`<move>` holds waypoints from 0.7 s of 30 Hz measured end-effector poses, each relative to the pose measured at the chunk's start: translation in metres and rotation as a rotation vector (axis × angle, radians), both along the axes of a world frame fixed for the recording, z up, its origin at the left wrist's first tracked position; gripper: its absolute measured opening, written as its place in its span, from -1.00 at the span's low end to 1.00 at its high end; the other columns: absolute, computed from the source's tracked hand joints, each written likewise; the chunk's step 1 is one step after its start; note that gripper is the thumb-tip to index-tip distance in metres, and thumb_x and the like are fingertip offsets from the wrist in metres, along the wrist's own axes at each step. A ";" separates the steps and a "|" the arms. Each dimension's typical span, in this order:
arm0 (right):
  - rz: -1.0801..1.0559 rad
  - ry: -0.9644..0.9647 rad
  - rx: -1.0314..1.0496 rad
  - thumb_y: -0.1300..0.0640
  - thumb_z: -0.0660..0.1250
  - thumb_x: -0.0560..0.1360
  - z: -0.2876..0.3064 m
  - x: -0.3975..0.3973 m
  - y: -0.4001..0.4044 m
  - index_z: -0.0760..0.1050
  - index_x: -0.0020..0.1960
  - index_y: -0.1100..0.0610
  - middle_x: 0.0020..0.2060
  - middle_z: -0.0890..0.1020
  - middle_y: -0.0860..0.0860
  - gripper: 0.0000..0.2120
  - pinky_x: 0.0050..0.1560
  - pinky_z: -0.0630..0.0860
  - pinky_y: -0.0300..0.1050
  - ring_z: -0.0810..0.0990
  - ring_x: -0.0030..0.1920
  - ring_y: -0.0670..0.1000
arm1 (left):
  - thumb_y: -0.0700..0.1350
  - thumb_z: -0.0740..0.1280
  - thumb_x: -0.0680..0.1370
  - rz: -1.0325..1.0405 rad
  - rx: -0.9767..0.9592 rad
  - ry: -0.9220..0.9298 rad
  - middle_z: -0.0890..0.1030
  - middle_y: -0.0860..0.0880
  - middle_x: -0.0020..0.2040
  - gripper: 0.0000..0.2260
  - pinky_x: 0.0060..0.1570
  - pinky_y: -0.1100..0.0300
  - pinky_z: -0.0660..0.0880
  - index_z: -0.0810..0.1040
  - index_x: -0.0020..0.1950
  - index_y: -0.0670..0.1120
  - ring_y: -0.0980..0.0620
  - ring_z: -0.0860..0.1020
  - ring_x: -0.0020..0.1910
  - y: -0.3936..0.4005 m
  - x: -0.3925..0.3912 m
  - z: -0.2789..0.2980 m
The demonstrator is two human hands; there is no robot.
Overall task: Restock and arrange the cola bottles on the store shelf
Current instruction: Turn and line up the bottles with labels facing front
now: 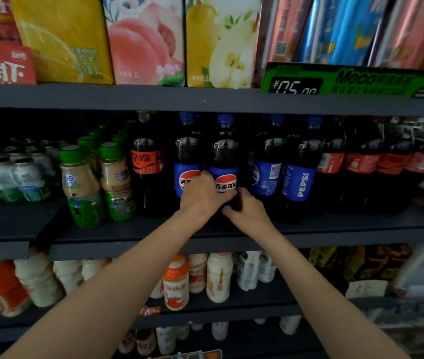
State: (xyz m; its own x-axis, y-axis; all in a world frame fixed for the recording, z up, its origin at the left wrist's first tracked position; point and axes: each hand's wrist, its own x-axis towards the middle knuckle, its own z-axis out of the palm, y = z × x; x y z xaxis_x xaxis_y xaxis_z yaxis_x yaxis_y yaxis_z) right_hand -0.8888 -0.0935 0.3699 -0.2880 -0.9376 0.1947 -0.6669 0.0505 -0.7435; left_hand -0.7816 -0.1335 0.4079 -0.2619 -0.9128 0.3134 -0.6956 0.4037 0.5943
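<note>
I have both hands on the Pepsi bottle that stands at the front of the middle shelf, so I judge this to be the arranging step: squaring 1 bottle so its label faces out. My left hand is curled round the bottle's left side, over the lower edge of the blue label, and my right hand grips it lower down on the right, fingers wrapped toward the dark base. Taking this bottle as the landmark, a second Pepsi bottle stands touching it on the left, partly hidden behind my left hand, and beyond that a Coca-Cola bottle with a red and black label. To its right stand 2 more, 1 turned so that PEPSI reads sideways on the turned bottle, which probably wants turning next. The landmark's label shows the Chinese name 百事可乐 in a red, white and blue globe. Above it, on the upper shelf, a green price tag reads ¥05.00 and Meco. The next move calls for a small twist and a level push back into line.
</note>
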 end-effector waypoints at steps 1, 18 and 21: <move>0.007 0.020 0.028 0.08 0.40 0.43 -0.002 0.000 -0.002 0.38 0.21 0.21 0.14 0.55 0.12 -0.57 -0.02 0.44 -0.19 0.52 0.16 0.09 | 0.09 0.43 0.41 0.008 0.000 0.004 0.60 -0.19 0.08 -0.50 -0.03 0.07 0.49 0.44 0.15 -0.23 -0.14 0.58 0.07 0.000 -0.003 0.000; -0.130 0.065 -0.022 0.06 0.33 0.51 -0.023 0.012 -0.020 0.20 0.38 0.26 0.27 0.42 0.22 -0.44 0.11 0.50 0.06 0.47 0.23 0.21 | -0.25 0.28 0.49 -0.035 -0.139 -0.024 0.65 -0.14 -0.01 -0.78 0.02 0.01 0.55 0.53 0.12 -0.21 -0.08 0.61 0.00 0.022 0.023 -0.035; -0.182 0.044 -0.258 0.14 0.30 0.52 -0.013 0.004 -0.002 0.31 0.30 0.25 0.23 0.42 0.17 -0.59 0.03 0.49 -0.05 0.52 0.12 0.17 | -0.27 0.27 0.49 -0.102 -0.169 0.008 0.65 -0.15 -0.03 -0.80 0.01 0.02 0.55 0.53 0.10 -0.23 -0.08 0.61 -0.02 0.023 0.013 -0.030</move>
